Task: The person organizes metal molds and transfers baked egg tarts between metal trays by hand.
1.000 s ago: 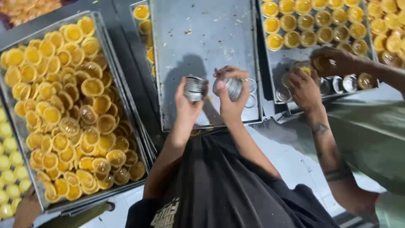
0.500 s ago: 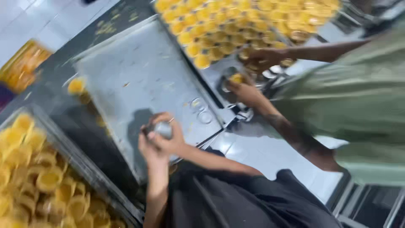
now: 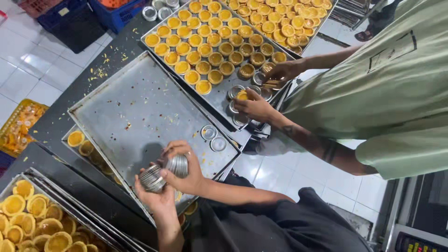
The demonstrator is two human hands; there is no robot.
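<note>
My left hand (image 3: 157, 198) grips a stack of small round metal tart moulds (image 3: 151, 178) over the near edge of a bare metal baking tray (image 3: 135, 102). My right hand (image 3: 184, 173) grips another metal mould stack (image 3: 178, 165) just beside it. Two loose metal moulds (image 3: 213, 138) lie on the tray's right side, apart from both hands.
A co-worker in a green shirt stands at the right, one hand (image 3: 254, 106) holding a tart over the moulds, the other hand (image 3: 282, 73) at a tray of yellow tarts (image 3: 215, 51). More tarts (image 3: 32, 219) fill a tray at lower left. Blue crates (image 3: 93, 16) stand on the tiled floor.
The view has swung and steadied. My hands hold the two mould stacks slightly apart now, and two single moulds lie on the bare tray.
</note>
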